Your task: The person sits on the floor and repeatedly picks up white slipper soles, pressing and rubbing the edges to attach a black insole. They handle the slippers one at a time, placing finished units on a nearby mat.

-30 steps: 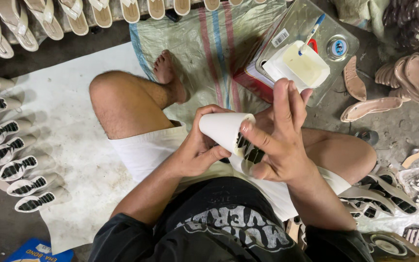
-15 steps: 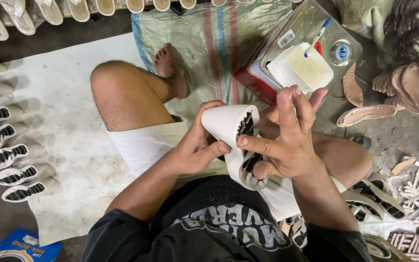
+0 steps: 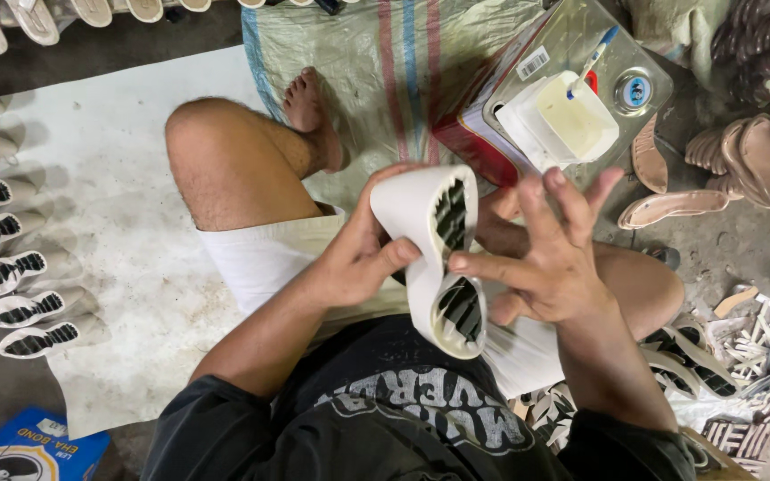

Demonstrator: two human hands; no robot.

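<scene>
Left hand (image 3: 358, 263) is wrapped around the white shoe sole (image 3: 434, 258) held up over the lap, right hand (image 3: 550, 258) spread with fingertips on its black-patterned face, and honestly it looks light and bendy, so grabbing the edges seems safest.

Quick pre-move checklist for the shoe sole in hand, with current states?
1. Left hand grips the white shoe sole, thumb across its edge: ok.
2. Right hand on the sole: only the index fingertip touches, other fingers spread: not ok as a grip.
3. Patterned face turned up toward the camera: ok.
4. Glue on the sole: cannot tell.
5. Brush sits in the white glue tub, in front of the right hand: ok.
6. Finished soles lie in a row at left: ok.
</scene>
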